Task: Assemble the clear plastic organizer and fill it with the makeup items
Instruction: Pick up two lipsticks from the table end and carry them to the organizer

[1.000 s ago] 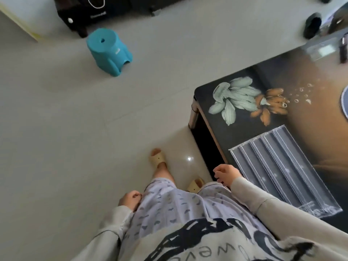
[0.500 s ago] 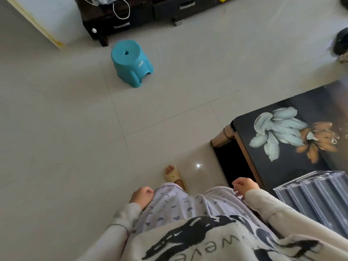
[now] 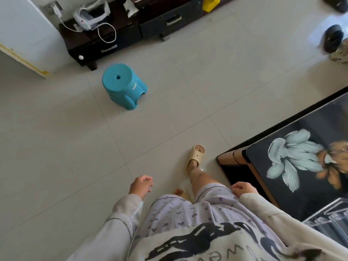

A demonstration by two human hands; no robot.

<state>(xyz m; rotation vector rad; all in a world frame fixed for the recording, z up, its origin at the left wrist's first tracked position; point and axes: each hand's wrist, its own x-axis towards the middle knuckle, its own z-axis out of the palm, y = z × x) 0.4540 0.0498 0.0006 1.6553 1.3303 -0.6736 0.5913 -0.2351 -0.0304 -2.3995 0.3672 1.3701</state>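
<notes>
A clear plastic organizer part (image 3: 327, 221) with long ridged channels lies on the dark glass table (image 3: 308, 196) at the lower right, partly cut off by the frame edge. My left hand (image 3: 141, 186) hangs beside my left thigh over the floor, fingers loosely curled and holding nothing. My right hand (image 3: 243, 189) rests by my right thigh close to the table's corner, also loosely curled and empty. Neither hand touches the organizer part. No makeup items are in view.
A teal plastic stool (image 3: 123, 85) stands on the pale tiled floor ahead. A dark low cabinet (image 3: 131, 36) with a white cable and a bagged device runs along the far wall. Dark shoes (image 3: 333, 37) lie at the upper right. My slippered foot (image 3: 195, 157) steps forward.
The view has swung left and away from the table, so less of the organizer part shows. My left hand has lifted off my thigh, and one foot has stepped forward.
</notes>
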